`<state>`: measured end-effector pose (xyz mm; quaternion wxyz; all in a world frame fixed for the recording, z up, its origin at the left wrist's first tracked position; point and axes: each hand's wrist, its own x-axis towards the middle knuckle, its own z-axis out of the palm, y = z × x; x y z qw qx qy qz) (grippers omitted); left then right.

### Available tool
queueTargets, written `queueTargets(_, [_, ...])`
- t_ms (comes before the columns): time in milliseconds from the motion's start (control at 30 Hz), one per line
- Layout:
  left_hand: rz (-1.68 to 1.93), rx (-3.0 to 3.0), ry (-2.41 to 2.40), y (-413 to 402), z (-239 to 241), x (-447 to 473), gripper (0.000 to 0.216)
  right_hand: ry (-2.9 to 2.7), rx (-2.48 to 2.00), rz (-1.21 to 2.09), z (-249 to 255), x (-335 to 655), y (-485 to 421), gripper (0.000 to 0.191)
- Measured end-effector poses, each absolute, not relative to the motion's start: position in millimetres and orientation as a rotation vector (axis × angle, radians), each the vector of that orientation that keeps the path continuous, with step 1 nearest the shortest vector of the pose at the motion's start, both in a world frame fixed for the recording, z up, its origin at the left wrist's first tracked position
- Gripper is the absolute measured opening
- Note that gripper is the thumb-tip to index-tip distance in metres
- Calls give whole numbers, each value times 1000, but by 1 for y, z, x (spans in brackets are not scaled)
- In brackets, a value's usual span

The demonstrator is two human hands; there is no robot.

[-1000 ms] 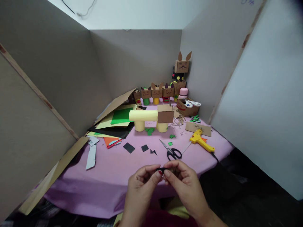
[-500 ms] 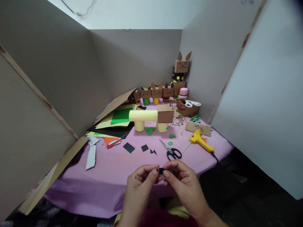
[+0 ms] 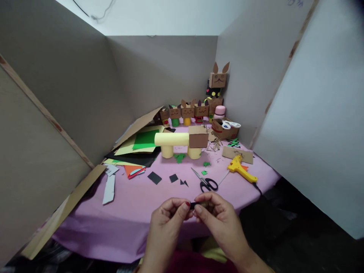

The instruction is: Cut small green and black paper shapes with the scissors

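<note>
A small piece of black paper (image 3: 193,205) is pinched between my two hands, just off the table's front edge. My left hand (image 3: 170,220) grips its left end between thumb and fingers, and my right hand (image 3: 215,216) grips the other end. Most of the piece is hidden by the fingertips. Beyond the hands lie black-handled scissors (image 3: 209,184), partly spread, and black paper cut-offs (image 3: 173,178). Farther back stands a yellow paper-tube figure (image 3: 172,139) on two tube legs, with a brown cardboard box (image 3: 198,137) at its right end.
A yellow glue gun (image 3: 241,170) rests at the right beside a cardboard strip (image 3: 237,154). Coloured sheets (image 3: 146,140) are stacked at the left. Several cardboard animal figures (image 3: 187,112) line the back, near a small box (image 3: 224,130) with white scissors (image 3: 230,124). Grey panels surround the table (image 3: 127,216).
My hands have shifted very slightly, and a bit more of the black paper shows between the fingertips. The things on the table stay where they were.
</note>
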<state>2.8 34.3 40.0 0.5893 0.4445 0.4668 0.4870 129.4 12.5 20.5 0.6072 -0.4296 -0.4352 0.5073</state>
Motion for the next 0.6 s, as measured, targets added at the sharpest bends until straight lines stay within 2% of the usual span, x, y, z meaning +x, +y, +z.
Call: queueTargets(600, [1114,1236,1097,36,40,-2,10,-1031,-1046,1227,25,131,12,22])
